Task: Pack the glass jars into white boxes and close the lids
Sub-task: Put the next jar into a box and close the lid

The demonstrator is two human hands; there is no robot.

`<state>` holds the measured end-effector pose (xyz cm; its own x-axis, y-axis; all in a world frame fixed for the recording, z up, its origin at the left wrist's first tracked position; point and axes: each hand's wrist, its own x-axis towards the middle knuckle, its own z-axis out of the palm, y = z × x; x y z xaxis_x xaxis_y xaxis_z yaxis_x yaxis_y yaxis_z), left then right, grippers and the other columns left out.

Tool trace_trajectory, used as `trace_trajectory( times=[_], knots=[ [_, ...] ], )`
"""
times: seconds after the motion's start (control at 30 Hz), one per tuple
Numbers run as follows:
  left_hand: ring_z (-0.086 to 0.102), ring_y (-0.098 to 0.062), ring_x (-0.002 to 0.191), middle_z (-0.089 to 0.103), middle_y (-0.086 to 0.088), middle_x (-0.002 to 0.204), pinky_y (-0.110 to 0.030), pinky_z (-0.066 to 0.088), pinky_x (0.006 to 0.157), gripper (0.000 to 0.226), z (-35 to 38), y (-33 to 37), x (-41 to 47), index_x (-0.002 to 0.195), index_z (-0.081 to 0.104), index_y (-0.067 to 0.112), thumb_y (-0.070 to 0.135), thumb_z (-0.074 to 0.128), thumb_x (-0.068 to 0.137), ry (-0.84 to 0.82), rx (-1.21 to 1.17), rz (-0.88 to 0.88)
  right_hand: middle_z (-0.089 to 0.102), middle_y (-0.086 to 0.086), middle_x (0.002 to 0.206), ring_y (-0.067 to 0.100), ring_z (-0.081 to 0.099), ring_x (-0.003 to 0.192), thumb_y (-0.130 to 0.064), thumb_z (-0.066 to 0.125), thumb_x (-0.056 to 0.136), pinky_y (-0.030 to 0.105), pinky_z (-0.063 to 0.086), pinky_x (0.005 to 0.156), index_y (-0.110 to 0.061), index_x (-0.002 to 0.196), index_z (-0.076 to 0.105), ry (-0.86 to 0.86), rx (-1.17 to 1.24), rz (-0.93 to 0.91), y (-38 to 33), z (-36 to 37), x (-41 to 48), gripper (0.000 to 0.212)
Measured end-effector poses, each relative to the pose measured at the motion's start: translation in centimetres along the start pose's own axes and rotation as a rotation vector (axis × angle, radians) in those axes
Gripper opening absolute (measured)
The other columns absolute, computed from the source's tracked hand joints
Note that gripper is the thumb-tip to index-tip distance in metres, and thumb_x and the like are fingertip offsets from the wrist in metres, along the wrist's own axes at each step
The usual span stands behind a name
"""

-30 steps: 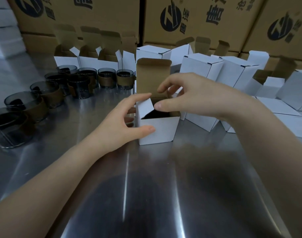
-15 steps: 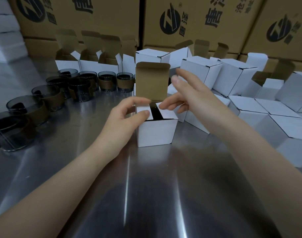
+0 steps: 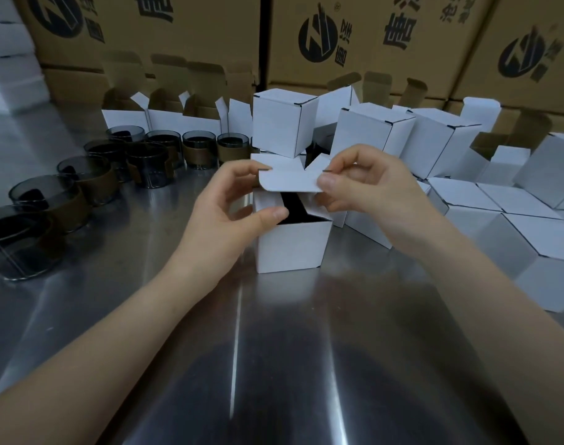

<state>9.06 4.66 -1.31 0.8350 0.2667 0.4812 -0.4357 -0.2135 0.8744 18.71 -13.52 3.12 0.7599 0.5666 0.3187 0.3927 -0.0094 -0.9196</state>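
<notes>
A small white box stands on the steel table at the centre, with something dark showing inside its part-open top. Its lid is folded forward over the opening. My left hand pinches the lid's left end with its fingers, thumb pressing the left side flap. My right hand pinches the lid's right corner between thumb and forefinger. Several dark glass jars with brown bands stand in a curved row at the left.
Several open white boxes line the back left behind the jars. Closed white boxes are piled behind and to the right. Large brown cartons wall off the back. The steel table lies bare in front.
The lid stood upright a second ago; both hands tucked the side flaps in, and now the lid is bent forward and down over the opening, held at both ends.
</notes>
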Motion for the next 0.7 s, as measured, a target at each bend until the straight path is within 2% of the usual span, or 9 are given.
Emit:
trace_trajectory(
  times=[0.1,0.17,0.27,0.4,0.5,0.63,0.7],
  knots=[
    [0.059,-0.011,0.117,0.065,-0.001,0.119,-0.026,0.051,0.094,0.041,-0.37,0.09,0.00,0.107,0.060,0.019,0.020,0.081,0.072,-0.037,-0.001,-0.002,0.066,-0.006,0.070,0.013,0.064,0.069,-0.017,0.076,0.073,0.024,0.053,0.072,-0.017,0.090,0.066,-0.047,-0.043,-0.044,0.22,-0.49,-0.15,0.019],
    [0.060,-0.008,0.113,0.065,-0.003,0.116,-0.018,0.050,0.088,0.035,-0.47,0.15,0.00,0.106,0.062,0.016,0.024,0.075,0.074,-0.047,-0.007,0.005,0.066,-0.001,0.075,0.010,0.061,0.073,-0.014,0.078,0.075,0.023,0.049,0.074,-0.022,0.090,0.071,-0.076,-0.116,-0.089,0.36,-0.63,-0.19,0.018],
    [0.059,-0.001,0.110,0.065,0.000,0.114,-0.013,0.047,0.086,0.029,-0.44,0.03,-0.08,0.105,0.066,0.021,0.026,0.068,0.076,-0.070,0.010,0.024,0.070,0.008,0.086,0.010,0.063,0.078,-0.007,0.080,0.077,0.022,0.053,0.076,-0.023,0.085,0.074,-0.095,-0.165,-0.133,0.50,-0.62,-0.26,0.018],
    [0.056,-0.003,0.117,0.063,0.001,0.119,-0.015,0.044,0.094,0.024,-0.63,-0.30,-0.01,0.102,0.070,0.031,0.026,0.069,0.079,-0.105,0.068,0.047,0.071,0.005,0.083,0.012,0.064,0.076,-0.006,0.081,0.076,0.024,0.055,0.076,-0.022,0.083,0.075,-0.103,-0.199,-0.127,0.62,-0.71,-0.25,0.018],
    [0.055,-0.004,0.118,0.062,0.001,0.119,-0.020,0.043,0.100,0.022,-0.76,-0.44,0.05,0.099,0.072,0.031,0.020,0.073,0.080,-0.122,0.092,0.038,0.068,-0.007,0.074,0.009,0.061,0.072,-0.007,0.082,0.075,0.021,0.051,0.073,-0.021,0.083,0.075,-0.122,-0.221,-0.105,0.74,-0.81,-0.26,0.017],
    [0.056,-0.007,0.115,0.061,-0.005,0.120,-0.019,0.042,0.095,0.021,-0.65,-0.22,-0.05,0.097,0.072,0.026,0.017,0.067,0.079,-0.139,0.074,0.017,0.070,-0.007,0.075,0.007,0.061,0.073,-0.007,0.082,0.075,0.019,0.051,0.073,-0.018,0.083,0.076,-0.133,-0.236,-0.098,0.67,-0.91,-0.33,0.015],
    [0.056,-0.017,0.112,0.060,-0.004,0.121,-0.027,0.044,0.092,0.021,-0.72,-0.24,-0.07,0.097,0.072,0.027,0.017,0.066,0.079,-0.141,0.082,0.010,0.072,0.000,0.079,0.007,0.062,0.075,-0.008,0.082,0.075,0.019,0.052,0.074,-0.019,0.082,0.076,-0.137,-0.242,-0.096,0.55,-0.94,-0.33,0.015]
  ],
)
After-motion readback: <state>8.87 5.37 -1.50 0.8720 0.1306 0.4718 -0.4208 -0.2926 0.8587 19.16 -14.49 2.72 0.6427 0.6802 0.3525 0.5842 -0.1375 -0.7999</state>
